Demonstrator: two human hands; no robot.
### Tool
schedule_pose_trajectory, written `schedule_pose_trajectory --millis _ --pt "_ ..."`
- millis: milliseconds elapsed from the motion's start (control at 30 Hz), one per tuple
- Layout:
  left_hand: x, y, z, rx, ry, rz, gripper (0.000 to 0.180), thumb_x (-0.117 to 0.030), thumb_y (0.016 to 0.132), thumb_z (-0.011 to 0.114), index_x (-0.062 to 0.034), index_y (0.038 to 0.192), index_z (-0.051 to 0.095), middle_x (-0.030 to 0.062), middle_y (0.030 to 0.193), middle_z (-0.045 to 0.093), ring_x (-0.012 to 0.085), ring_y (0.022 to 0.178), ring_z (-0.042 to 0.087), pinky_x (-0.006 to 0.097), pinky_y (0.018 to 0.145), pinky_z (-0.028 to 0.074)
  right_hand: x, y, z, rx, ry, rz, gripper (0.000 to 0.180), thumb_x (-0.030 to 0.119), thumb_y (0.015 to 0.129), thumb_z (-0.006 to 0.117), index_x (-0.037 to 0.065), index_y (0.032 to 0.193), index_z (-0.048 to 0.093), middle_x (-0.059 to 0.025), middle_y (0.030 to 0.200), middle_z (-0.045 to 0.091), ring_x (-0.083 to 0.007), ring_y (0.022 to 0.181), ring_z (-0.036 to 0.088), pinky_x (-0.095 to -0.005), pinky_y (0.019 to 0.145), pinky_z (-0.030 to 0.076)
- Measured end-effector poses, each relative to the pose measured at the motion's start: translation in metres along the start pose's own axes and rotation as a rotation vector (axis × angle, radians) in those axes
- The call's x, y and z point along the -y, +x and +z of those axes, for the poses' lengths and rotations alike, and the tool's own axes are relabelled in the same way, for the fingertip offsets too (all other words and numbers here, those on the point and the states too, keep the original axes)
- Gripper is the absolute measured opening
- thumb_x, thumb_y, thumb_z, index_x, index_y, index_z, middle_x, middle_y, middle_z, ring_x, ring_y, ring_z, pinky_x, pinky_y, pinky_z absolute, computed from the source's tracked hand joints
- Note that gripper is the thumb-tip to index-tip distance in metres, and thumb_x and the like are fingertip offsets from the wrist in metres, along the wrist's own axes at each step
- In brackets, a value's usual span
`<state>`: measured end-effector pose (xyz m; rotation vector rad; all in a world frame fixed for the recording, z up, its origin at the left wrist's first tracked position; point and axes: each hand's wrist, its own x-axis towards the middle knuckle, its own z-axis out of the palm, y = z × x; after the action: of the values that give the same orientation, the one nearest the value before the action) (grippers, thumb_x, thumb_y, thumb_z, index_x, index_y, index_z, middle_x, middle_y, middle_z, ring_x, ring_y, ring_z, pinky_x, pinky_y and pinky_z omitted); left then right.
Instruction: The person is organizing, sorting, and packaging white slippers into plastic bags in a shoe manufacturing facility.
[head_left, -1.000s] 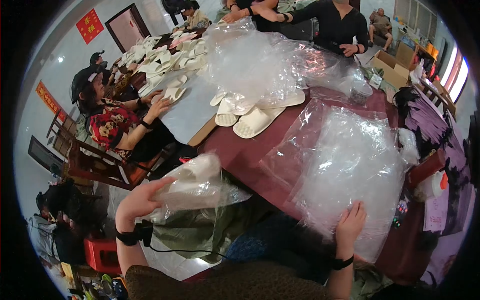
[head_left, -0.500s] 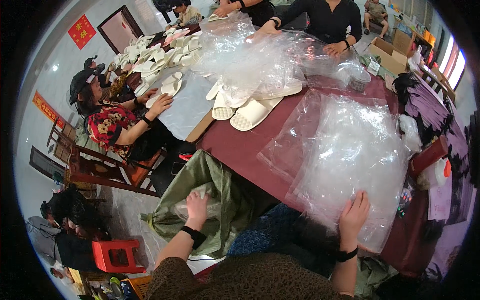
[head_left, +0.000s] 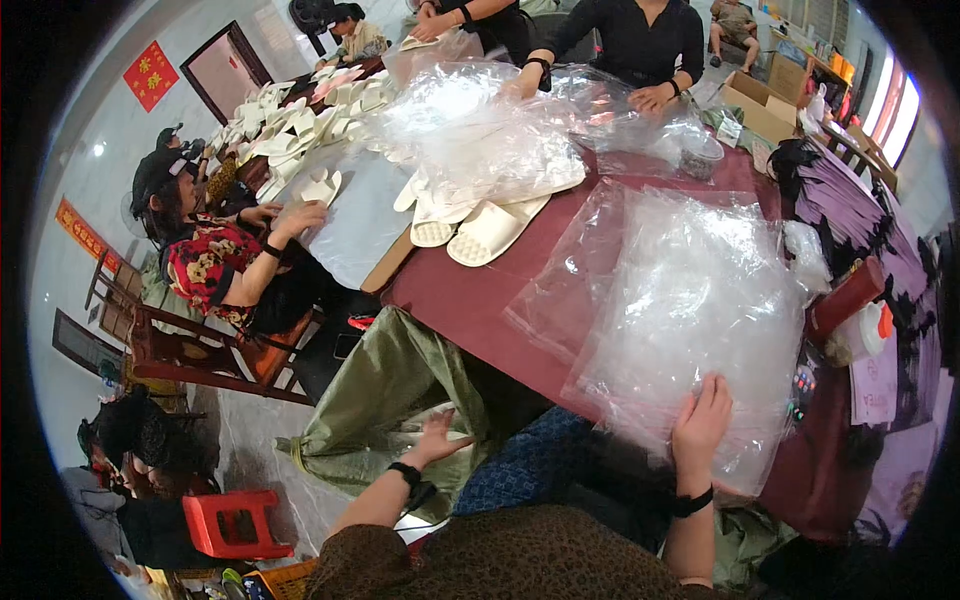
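My left hand [head_left: 437,439] hangs over the mouth of a green woven sack [head_left: 395,365], fingers apart and holding nothing. Something pale lies inside the sack just behind that hand, partly hidden. My right hand [head_left: 703,424] rests flat, fingers stretched out, on the near edge of a stack of clear plastic bags [head_left: 690,300]. Farther off, a pair of cream slippers [head_left: 490,232] lies partly under a heap of loose clear plastic bags [head_left: 480,130].
A dark red cloth covers the table [head_left: 450,320]. To the right are a dark red cylinder [head_left: 842,297], a white container [head_left: 862,332] and purple-and-black material [head_left: 850,195]. Co-workers sit at left and far side, near many slippers [head_left: 310,120]. A red stool [head_left: 235,525] stands lower left.
My left hand has let go of a clear-wrapped pale item in the sack and moved right, its fingers spreading. My right hand stays on the bag stack. The co-worker's slipper at left is lower.
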<state>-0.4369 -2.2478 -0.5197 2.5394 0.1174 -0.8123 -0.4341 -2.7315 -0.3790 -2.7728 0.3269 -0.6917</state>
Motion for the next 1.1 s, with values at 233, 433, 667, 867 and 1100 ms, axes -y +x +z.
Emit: schedule_pose_trajectory --millis 233,433,667,867,1100 --pt "0.016 0.032 0.069 0.047 -0.681 0.052 0.109 -0.037 0.078 0.080 0.0021 0.150 0.008 0.0189 0.139 0.047 0.0267 0.126 0.046 0.035 0.101 0.041 0.008 0.002 0.002 -0.016 0.017 -0.008 0.047 0.012 0.087 0.055 -0.005 0.130 0.047 -0.0254 0.131 0.047 -0.0421 0.118 0.046 -0.0492 0.101 0.036" --pt "-0.030 -0.046 -0.130 -0.540 -0.423 0.281 0.051 0.003 0.067 0.061 -0.0041 0.118 0.059 0.0102 0.121 0.058 0.0250 0.118 0.052 0.041 0.092 0.045 -0.008 0.002 0.000 -0.013 -0.013 0.009 0.047 0.012 0.087 0.055 -0.005 0.130 0.047 -0.0251 0.131 0.047 -0.0420 0.117 0.046 -0.0482 0.100 0.037" --pt "-0.138 -0.178 -0.252 -0.999 -0.892 0.624 0.046 -0.021 0.080 0.073 -0.0065 0.119 0.054 0.0123 0.120 0.056 0.0233 0.113 0.055 0.037 0.098 0.043 0.001 0.003 0.000 -0.020 0.003 -0.008 0.046 0.012 0.088 0.054 -0.005 0.129 0.047 -0.0255 0.130 0.048 -0.0427 0.116 0.046 -0.0493 0.100 0.037" --pt "-0.112 -0.138 -0.182 -0.275 -0.640 0.644 0.052 -0.023 0.073 0.078 -0.0030 0.117 0.057 0.0089 0.118 0.060 0.0199 0.109 0.058 0.034 0.096 0.044 -0.001 0.003 -0.001 0.003 -0.009 0.007 0.046 0.011 0.087 0.055 -0.006 0.129 0.047 -0.0258 0.130 0.048 -0.0430 0.116 0.046 -0.0497 0.099 0.037" --pt "-0.159 -0.085 -0.042 0.583 -0.175 -0.056 0.064 -0.061 0.082 0.059 0.0023 0.073 0.066 0.0149 0.070 0.063 0.0271 0.072 0.065 0.038 0.070 0.050 0.001 0.006 -0.007 0.000 0.029 0.018 0.047 0.011 0.086 0.056 -0.006 0.129 0.046 -0.0256 0.131 0.047 -0.0429 0.117 0.046 -0.0500 0.100 0.036"
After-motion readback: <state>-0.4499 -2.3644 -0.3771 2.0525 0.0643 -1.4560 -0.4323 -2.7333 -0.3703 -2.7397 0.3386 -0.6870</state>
